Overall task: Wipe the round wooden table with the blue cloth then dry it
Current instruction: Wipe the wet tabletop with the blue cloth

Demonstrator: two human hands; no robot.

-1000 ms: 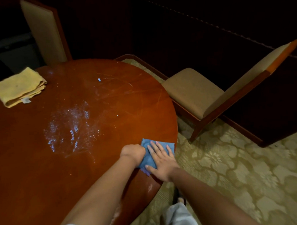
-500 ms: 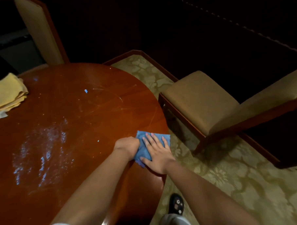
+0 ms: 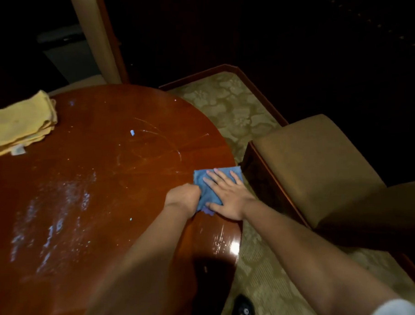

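**Both hands on the blue cloth at the table's rim**

The blue cloth (image 3: 209,187) lies on the round wooden table (image 3: 112,190), right at the table's edge on the side facing the padded chair, with one corner reaching the rim. The right hand (image 3: 229,195) rests flat on top of the cloth, fingers straight and slightly spread, thumb stretched along the cloth's near edge. The left hand (image 3: 184,197) is bunched at the cloth's other side, its fingers curled around a gathered fold of the fabric.

Away from the cloth toward the table's middle, the polished top carries pale curved streaks and a small bluish fleck (image 3: 132,133). Further in from the cloth, a broad patch of whitish speckled residue (image 3: 54,211) spreads over the wood. On the far side of the table from the cloth sits a folded yellow cloth (image 3: 22,123) with a white tag at its near corner.

Just past the table's rim beside the cloth stands a padded chair (image 3: 321,166) with a tan seat and dark wooden frame, on a pale patterned carpet (image 3: 230,108). A second chair back (image 3: 96,38) rises behind the table's far edge. A dark shoe (image 3: 243,309) shows on the carpet below the table's near rim.
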